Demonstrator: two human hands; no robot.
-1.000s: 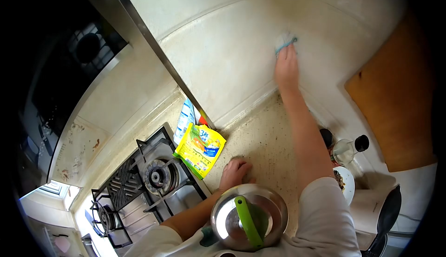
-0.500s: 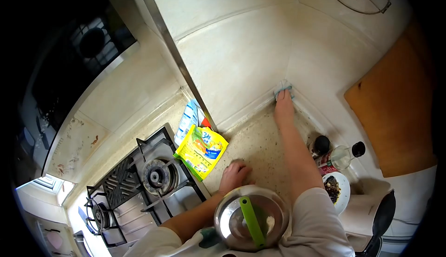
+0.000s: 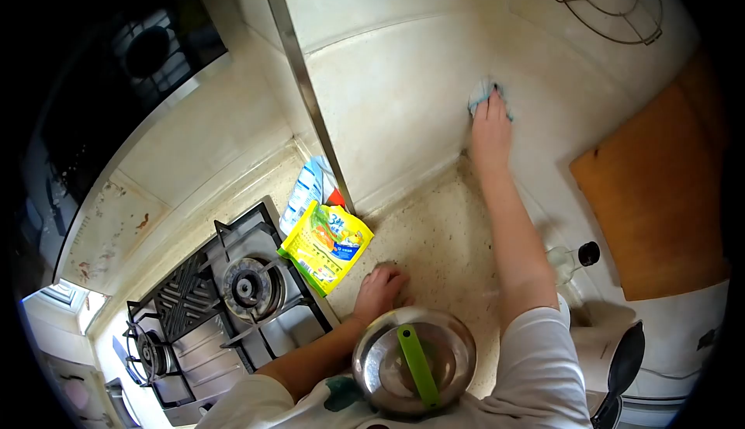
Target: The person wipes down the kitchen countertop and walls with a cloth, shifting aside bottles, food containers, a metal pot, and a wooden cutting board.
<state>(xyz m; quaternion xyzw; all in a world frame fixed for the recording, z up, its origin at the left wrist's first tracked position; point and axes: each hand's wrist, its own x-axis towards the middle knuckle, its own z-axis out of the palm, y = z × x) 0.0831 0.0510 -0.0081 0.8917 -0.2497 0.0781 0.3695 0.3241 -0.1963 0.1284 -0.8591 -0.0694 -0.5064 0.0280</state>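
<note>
My right hand (image 3: 491,130) is stretched up to the wall in the corner, its fingers pressing a white and blue wipe (image 3: 483,102) against the tiles. On the speckled countertop (image 3: 434,223) rests my left hand (image 3: 379,292), fingers loosely bent, nothing visible in it. Just beyond that hand, a yellow packet (image 3: 327,244) lies partly over a blue and white packet (image 3: 304,196). Close to my body, a steel pot lid (image 3: 372,351) with a green handle (image 3: 419,367) stands between my arms.
A gas stove (image 3: 233,305) lies to the left, beside a metal-edged panel (image 3: 303,80). At right are a glass bottle with a black cap (image 3: 570,262), a brown board (image 3: 660,188) and a beige appliance (image 3: 594,347). A wire rack (image 3: 613,14) hangs on the wall.
My right hand has moved the wipe up from the counter corner onto the wall tiles. The right arm now covers the dark-capped jar and most of the plate. My left hand stays on the counter.
</note>
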